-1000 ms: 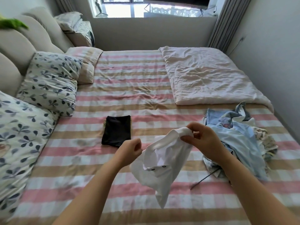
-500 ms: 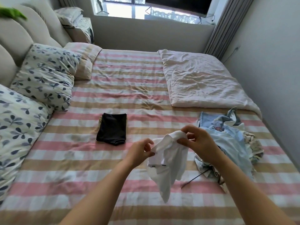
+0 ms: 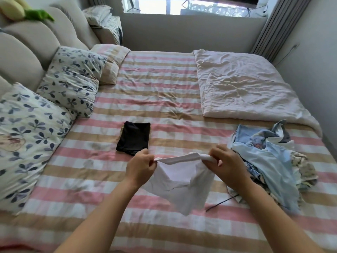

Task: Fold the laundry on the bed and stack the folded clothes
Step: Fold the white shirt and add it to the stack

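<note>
Left grip [image 3: 141, 170], right grip [image 3: 228, 165] pinch white garment [image 3: 182, 181]

Bed sheet [image 3: 160, 84] is matt checked cloth, quilt [image 3: 242, 88] crinkly cotton-looking, white garment [image 3: 182, 181] smooth thin fabric, folded black one [image 3: 134, 138] matt.

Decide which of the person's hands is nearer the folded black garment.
Left. The left hand is just in front of the black garment; the right hand is farther off to its right.
</note>
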